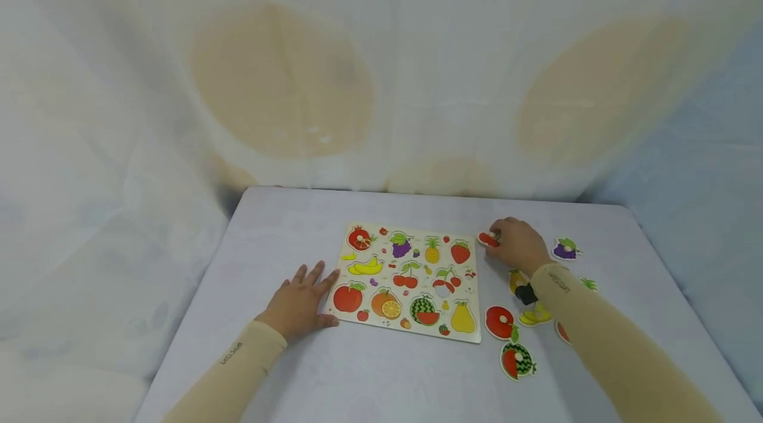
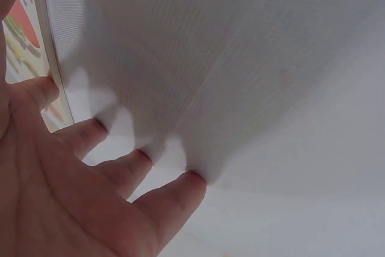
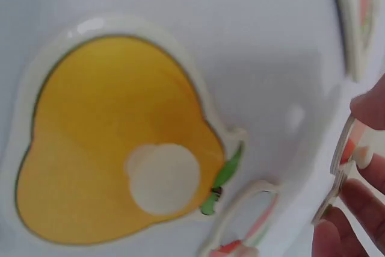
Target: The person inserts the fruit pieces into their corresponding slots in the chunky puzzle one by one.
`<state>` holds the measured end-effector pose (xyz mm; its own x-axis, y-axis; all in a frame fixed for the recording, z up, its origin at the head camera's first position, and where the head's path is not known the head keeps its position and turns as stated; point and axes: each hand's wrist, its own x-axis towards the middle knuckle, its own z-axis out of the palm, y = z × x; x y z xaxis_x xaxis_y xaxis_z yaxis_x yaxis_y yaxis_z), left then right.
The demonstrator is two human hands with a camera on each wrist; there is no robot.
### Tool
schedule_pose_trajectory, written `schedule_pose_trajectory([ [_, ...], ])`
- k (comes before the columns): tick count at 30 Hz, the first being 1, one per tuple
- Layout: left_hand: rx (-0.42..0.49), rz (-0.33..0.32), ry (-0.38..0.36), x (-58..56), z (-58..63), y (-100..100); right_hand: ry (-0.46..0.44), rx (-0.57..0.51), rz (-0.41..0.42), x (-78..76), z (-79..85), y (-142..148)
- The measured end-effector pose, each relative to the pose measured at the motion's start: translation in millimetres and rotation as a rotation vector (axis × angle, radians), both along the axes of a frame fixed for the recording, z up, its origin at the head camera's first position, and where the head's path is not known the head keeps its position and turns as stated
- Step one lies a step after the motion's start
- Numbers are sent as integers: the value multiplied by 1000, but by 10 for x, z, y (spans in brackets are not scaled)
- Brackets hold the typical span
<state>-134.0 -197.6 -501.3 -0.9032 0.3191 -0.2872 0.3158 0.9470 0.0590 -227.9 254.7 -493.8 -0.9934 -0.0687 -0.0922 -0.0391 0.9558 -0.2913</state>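
We see a red, white-rimmed fruit piece [image 1: 487,239] with a round pale knob, just right of the puzzle board [image 1: 471,297], near its far right corner. Our right hand [image 1: 517,244] pinches it; our left hand [image 1: 300,304] lies spread, touching the board's left edge.

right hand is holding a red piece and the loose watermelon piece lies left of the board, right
Not quite: the head view shows the loose watermelon piece right of the board, not left. The right hand does hold a red piece.
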Motion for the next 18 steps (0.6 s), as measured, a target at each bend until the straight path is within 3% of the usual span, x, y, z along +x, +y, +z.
schedule_pose_trajectory([
  [10,10,-10,15,-1,0,-15,22,-62,43,182,173,-56],
  [18,13,-12,0,6,34,-5,41,-85,122,293,265,-289],
])
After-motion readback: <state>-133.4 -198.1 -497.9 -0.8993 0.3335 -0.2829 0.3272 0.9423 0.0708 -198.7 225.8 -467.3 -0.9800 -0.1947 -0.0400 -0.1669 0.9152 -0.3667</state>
